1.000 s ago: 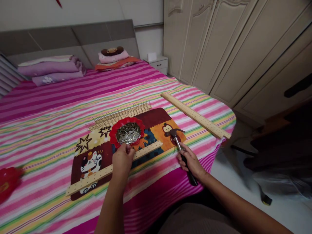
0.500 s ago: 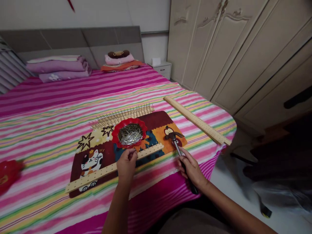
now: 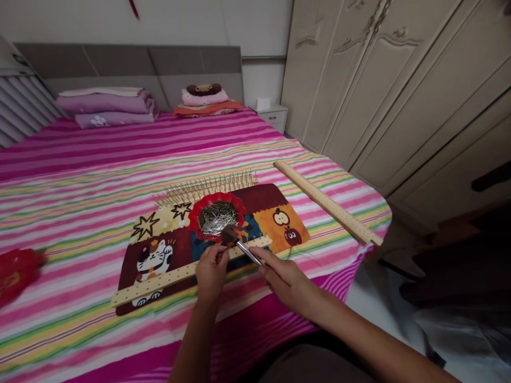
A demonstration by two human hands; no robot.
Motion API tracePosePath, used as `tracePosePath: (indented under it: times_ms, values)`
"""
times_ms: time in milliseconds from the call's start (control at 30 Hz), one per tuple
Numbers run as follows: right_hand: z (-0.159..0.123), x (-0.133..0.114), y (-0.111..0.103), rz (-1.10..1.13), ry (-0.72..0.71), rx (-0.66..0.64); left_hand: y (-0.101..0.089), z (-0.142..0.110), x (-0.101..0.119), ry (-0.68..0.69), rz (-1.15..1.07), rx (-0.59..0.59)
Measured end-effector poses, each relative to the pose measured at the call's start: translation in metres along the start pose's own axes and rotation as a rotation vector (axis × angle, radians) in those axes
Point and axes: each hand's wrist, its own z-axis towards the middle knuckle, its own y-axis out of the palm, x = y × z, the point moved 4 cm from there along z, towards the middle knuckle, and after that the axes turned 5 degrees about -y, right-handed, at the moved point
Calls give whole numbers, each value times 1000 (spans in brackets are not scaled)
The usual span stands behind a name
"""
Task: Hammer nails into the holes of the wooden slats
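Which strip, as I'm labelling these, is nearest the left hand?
The strip crossing the mat by the left hand; the others lie beyond or right of the bowl.

Hammer shaft [image 3: 249,253] is showing bright, smooth, polished metal; hammer head [image 3: 229,235] is looking darker & duller. Nails [image 3: 217,217] are glinting, shiny metal, in red bowl [image 3: 194,215], which is looking like glossy plastic w/ scalloped rim. Front strip [image 3: 167,279] is showing pale bare wood, matt; R strip [image 3: 324,201] is showing same mat'l & finish. Rear strip [image 3: 223,186] is also looking like wood, w/ rough bristle of thin metal nails. Mat [image 3: 257,200] is appearing smooth & matt, exact mat'l unclear. Striped cover [image 3: 91,255] is looking like soft matt cloth, purple bedding [image 3: 107,105] ditto. Wardrobe [image 3: 351,96] is showing smooth satin finish w/ raised mouldings; headbd. [image 3: 195,69] is appearing matt.
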Motion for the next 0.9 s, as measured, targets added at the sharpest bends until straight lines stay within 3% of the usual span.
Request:
tracePosePath:
  times_ms: [233, 367, 533, 667, 767, 900]
  values:
    - [2, -5, -3, -83, 3, -40, 0, 0, 1, 17, 29, -26]
    - [-6, 10, -23, 99, 125, 198, 1, 1, 1, 6, 28, -14]
    - [-28, 59, -47, 455, 459, 522, -4, 1, 0, 12, -8, -48]
    - [-47, 90, -52, 639, 498, 633, -22, 12, 5, 7, 34, 20]
    - [-54, 103, -51, 669, 461, 633, -33, 33, 18, 81, 190, 93]
    - [-55, 111, -50, 677, 440, 620, -19, 61, 37, 135, 605, -50]
